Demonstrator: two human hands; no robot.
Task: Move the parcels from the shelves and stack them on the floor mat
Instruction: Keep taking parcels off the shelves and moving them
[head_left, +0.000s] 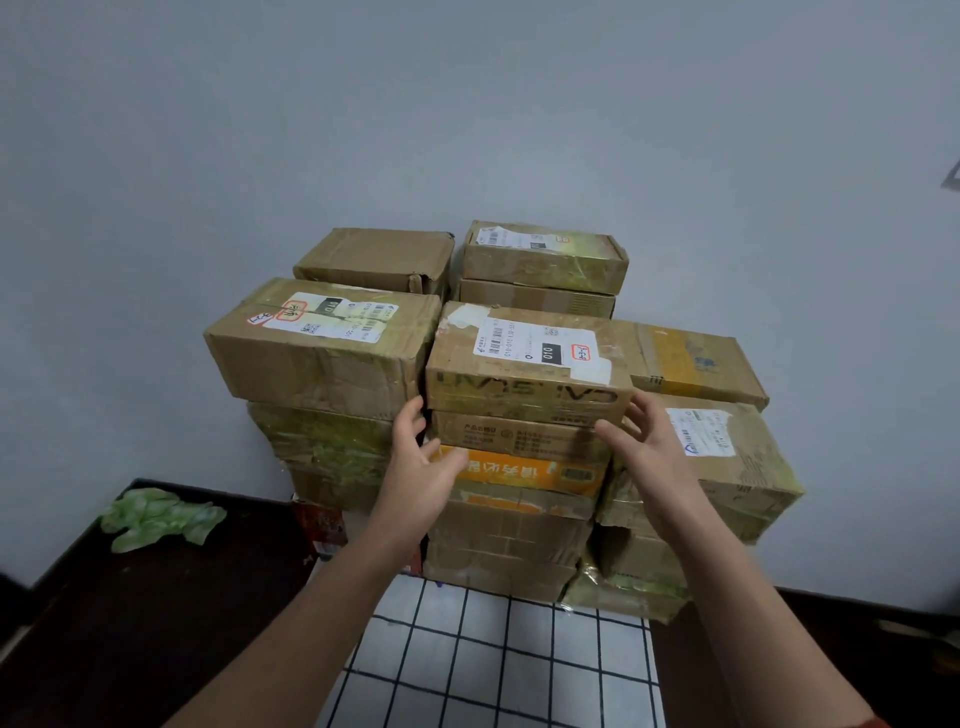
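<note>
Several brown cardboard parcels stand stacked against the wall on a white mat with a black grid (498, 654). The top parcel of the front middle column (524, 364) carries a white shipping label. My left hand (421, 467) is open beside the column's left edge, just below that parcel, fingers spread, in front of an orange parcel (535, 475). My right hand (649, 447) is open at the parcel's lower right corner, fingers near it but apart from it. Neither hand holds anything.
A taller labelled parcel (322, 348) tops the left column; lower parcels (727, 457) sit at the right. More parcels (540, 254) stand behind. Crumpled green plastic (156, 514) lies on the dark floor at left. The wall is close behind.
</note>
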